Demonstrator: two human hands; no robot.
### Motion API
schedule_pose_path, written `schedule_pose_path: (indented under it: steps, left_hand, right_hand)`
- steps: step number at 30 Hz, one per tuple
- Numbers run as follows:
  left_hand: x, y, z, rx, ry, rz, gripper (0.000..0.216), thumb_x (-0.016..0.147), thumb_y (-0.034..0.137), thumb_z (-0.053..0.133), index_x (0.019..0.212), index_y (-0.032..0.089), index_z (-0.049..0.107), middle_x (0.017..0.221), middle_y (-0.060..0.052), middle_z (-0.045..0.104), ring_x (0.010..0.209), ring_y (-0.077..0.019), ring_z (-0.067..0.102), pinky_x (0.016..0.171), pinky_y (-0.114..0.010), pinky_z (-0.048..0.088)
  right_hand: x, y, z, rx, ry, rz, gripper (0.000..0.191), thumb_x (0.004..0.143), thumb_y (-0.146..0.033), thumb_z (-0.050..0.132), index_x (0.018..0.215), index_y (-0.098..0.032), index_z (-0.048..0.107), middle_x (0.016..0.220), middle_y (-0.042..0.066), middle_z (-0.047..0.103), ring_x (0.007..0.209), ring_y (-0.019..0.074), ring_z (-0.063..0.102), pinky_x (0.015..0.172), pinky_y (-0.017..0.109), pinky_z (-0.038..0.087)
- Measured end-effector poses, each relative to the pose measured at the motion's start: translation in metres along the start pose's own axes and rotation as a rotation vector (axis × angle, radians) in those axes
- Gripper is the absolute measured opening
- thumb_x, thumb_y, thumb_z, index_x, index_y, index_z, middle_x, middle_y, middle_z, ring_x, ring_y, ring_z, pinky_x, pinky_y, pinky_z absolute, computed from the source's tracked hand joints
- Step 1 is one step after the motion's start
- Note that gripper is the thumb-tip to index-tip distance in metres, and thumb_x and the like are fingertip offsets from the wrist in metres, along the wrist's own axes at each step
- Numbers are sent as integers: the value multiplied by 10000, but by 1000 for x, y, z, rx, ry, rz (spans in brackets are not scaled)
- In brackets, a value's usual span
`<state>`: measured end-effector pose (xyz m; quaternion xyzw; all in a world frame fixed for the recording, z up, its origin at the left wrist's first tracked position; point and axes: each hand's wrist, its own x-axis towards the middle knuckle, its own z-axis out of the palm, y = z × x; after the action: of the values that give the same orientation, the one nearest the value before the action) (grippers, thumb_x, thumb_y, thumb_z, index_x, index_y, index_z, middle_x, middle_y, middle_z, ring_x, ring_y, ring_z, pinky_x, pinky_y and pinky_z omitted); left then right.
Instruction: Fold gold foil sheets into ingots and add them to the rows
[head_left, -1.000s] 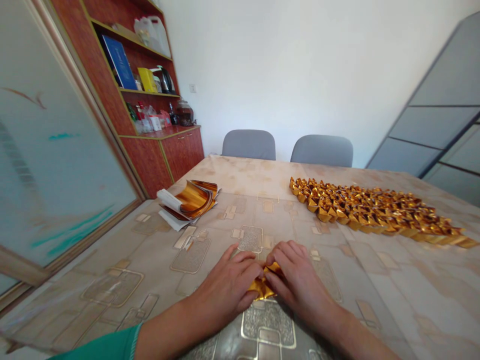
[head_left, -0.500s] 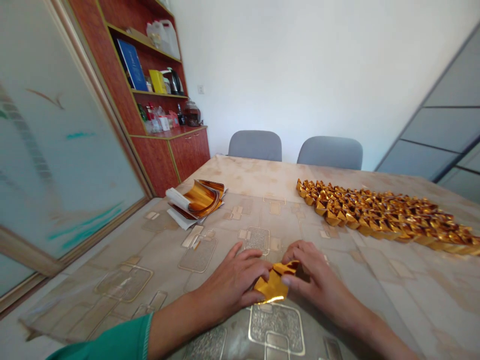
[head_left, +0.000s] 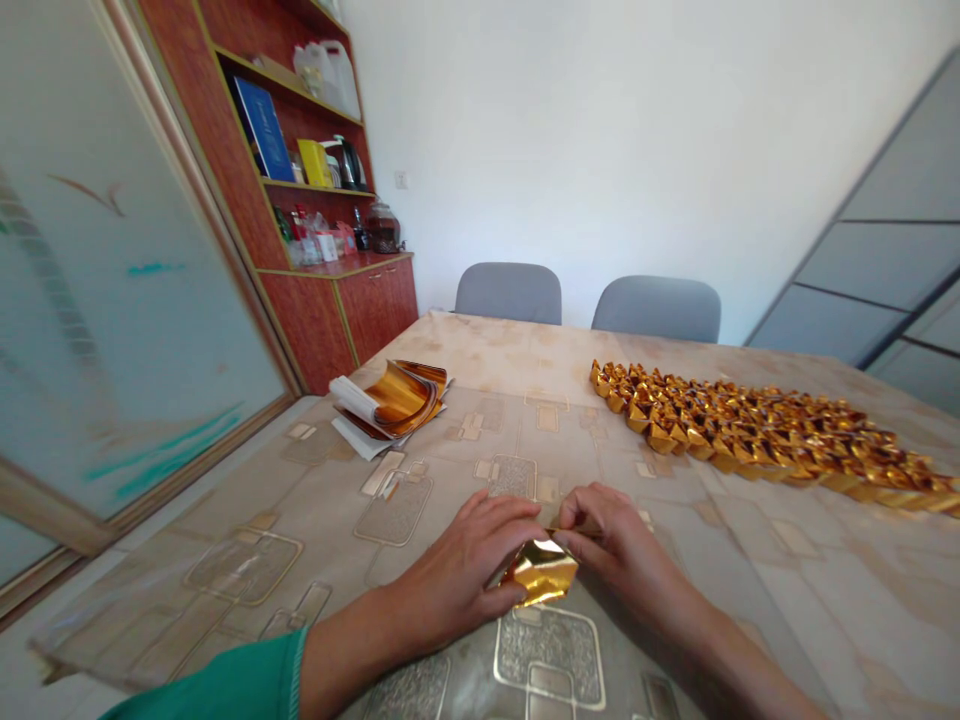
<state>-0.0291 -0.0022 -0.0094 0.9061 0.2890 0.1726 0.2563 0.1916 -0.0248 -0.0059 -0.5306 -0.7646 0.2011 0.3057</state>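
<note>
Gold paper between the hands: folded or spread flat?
Folded: the gold paper shows slanted sides between the left hand and right hand. They partly cover it; number of layers: cannot tell.

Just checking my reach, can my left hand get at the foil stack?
Probably yes: nothing tall stands between your left hand and the stack, though that hand would likely have to leave the gold piece it holds.

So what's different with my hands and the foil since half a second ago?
Your right hand has drawn its thumb closer to its fingers at the far edge of the gold foil. Your left hand keeps hold. The foil stack and folded pieces stayed put.
</note>
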Motion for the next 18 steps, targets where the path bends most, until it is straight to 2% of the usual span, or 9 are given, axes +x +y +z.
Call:
schedule_pose_path:
  steps: [3, 5, 8, 12, 15, 18]
  left_hand:
    - [3, 3, 0, -48, 26, 76, 278, 913, 257, 623, 1189, 258, 598, 1197, -40, 661, 1149, -210, 582, 1125, -456, 288]
    - [5, 4, 0, -67, 47, 140, 228, 945, 286, 587, 1165, 233, 618, 1103, -44, 688, 1067, -195, 609, 1056, -394, 373]
    - [6, 3, 2, -72, 84, 205, 223, 963, 298, 559, 1143, 199, 645, 1067, -64, 700, 1033, -188, 616, 975, -328, 438]
    - [4, 2, 5, -75, 119, 211, 240, 946, 274, 587, 1163, 193, 651, 1089, -67, 708, 1040, -187, 623, 968, -312, 467]
    - [2, 2, 6, -106, 120, 148, 257, 931, 224, 598, 1184, 210, 645, 1124, -59, 703, 1029, -182, 637, 918, -291, 505]
    - [2, 4, 4, -174, 122, 97, 313, 893, 122, 597, 1187, 220, 638, 1164, -45, 688, 1048, -171, 635, 930, -284, 505]
  right_hand:
    - [-2, -1, -3, 87, 12, 16, 176, 846, -119, 624, 710, -209, 557, 724, -14, 600, 712, 175, 540, 680, 310, 371]
    - [-3, 1, -3, 142, 5, 21, 177, 834, -119, 627, 698, -210, 560, 715, -14, 596, 707, 171, 540, 657, 300, 370]
    - [-4, 6, -4, 283, -34, 41, 142, 837, -153, 627, 715, -208, 582, 713, -15, 589, 692, 162, 537, 629, 284, 380]
    - [-5, 15, -13, 473, -63, 70, 136, 890, -296, 607, 793, -201, 617, 752, -1, 619, 708, 162, 556, 649, 289, 410]
    - [-3, 23, -21, 569, 2, 154, 208, 867, -407, 646, 904, -205, 616, 721, -11, 628, 639, 158, 545, 605, 288, 406]
    - [1, 29, -28, 559, 178, 233, 308, 809, -482, 693, 922, -206, 615, 724, -1, 636, 678, 183, 575, 646, 315, 438]
